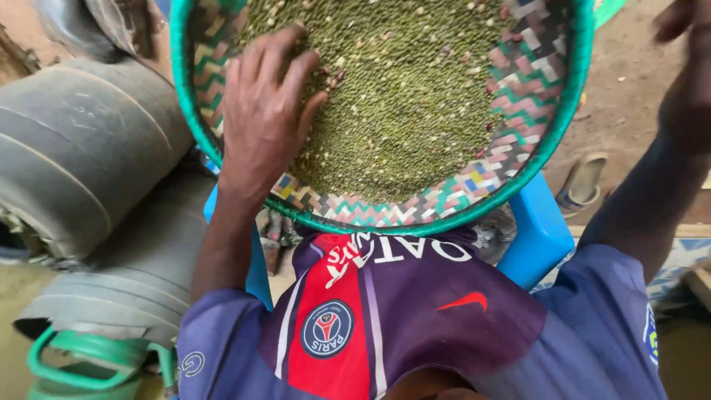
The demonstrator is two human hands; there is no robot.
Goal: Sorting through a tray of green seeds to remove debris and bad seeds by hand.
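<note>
Left hand flat on green grains, woven tray

place: rural home yard | signs: dirt ground, woven tray, grey drums

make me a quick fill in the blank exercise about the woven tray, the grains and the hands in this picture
1. The left hand lies flat on the small ____ grains.
2. The woven tray has a rim coloured ____.
3. The right hand is raised at the picture's upper ____ corner, off the tray.
4. The tray rests above a plastic seat coloured ____.

Missing words: green; green; right; blue
</note>
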